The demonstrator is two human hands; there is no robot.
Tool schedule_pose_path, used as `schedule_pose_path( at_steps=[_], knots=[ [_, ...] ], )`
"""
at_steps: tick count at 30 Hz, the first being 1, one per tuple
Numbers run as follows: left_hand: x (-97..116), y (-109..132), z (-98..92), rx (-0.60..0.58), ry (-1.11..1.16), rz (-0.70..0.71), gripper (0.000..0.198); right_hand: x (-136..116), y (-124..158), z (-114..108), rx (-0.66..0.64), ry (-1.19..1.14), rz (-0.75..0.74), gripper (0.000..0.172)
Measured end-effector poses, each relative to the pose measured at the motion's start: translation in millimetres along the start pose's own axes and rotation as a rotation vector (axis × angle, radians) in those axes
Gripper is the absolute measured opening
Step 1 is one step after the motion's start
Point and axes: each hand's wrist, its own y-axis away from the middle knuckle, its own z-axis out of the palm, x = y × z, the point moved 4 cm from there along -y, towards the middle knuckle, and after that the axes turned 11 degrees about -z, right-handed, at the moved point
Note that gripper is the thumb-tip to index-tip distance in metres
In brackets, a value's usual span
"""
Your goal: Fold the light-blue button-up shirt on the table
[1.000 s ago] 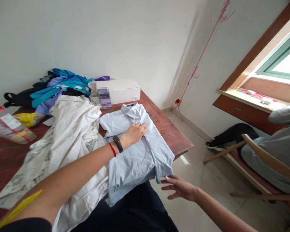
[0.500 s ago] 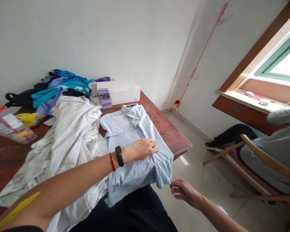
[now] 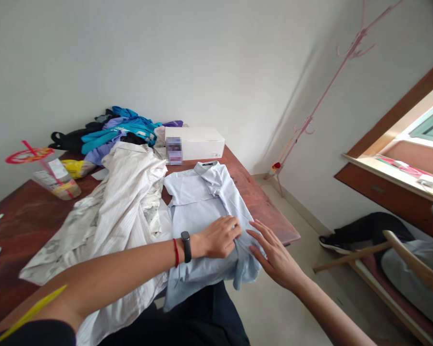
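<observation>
A light blue collared shirt (image 3: 198, 216) lies on the wooden table (image 3: 238, 173), its collar toward the wall and its lower edge hanging over the near side. My left hand (image 3: 220, 238), with a black band and a red string at the wrist, is closed, its curled fingers gripping the cloth near the shirt's right side. Close beside it, my right hand (image 3: 272, 252) has its fingers stretched and apart, fingertips at the shirt's right edge. A pale striped shirt (image 3: 124, 206) lies on other light clothes just left of the blue one.
Behind stand a white box (image 3: 202, 142) and a heap of blue, purple and black clothes (image 3: 130, 132). A plastic cup with a straw (image 3: 57, 178) is at the left. A pink coat stand (image 3: 321, 105) stands in the corner. To the right, a person sits in a wooden chair (image 3: 400, 259).
My right hand has let go of the shirt's lower right corner and moved up beside my left hand, its fingers spreading. The view has turned slightly left.
</observation>
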Motion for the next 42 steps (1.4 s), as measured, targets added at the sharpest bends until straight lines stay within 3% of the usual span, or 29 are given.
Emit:
schedule_pose_path(
  at_steps=[3, 7, 12, 18, 24, 30, 36, 42],
  knots=[
    [-15.9, 5.8, 14.6, 0.144, 0.0, -0.252, 0.04, 17.3, -25.5, 25.9, -0.205, 0.02, -0.028, 0.057],
    [-24.2, 9.0, 32.0, 0.078, -0.03, -0.349, 0.067, 49.6, -52.8, 46.4, -0.292, 0.033, 0.006, 0.062],
    [-21.1, 11.2, 27.5, 0.042, -0.038, -0.398, 0.066, 77.2, -94.1, 55.3, -0.285, 0.059, 0.003, 0.063],
    [-18.3, 15.2, 22.7, 0.041, -0.02, -0.389, 0.064, 105.9, -156.2, 67.8, -0.313, 0.087, 0.122, 0.072],
    [-21.3, 14.6, 31.6, 0.069, 0.003, -0.383, 0.067, 124.5, -221.1, 80.4, -0.331, 0.188, 0.244, 0.078],
    [-19.9, 17.0, 29.7, 0.118, 0.041, -0.404, 0.063, 136.3, -275.1, 93.4, -0.292, 0.119, 0.348, 0.083],
    [-19.7, 19.6, 27.0, 0.104, 0.055, -0.374, 0.063, 137.6, -297.2, 99.2, -0.235, 0.122, 0.389, 0.085],
    [-22.8, 21.3, 28.7, 0.107, 0.065, -0.374, 0.067, 118.9, -278.4, 88.7, -0.151, 0.136, 0.342, 0.081]
  ],
)
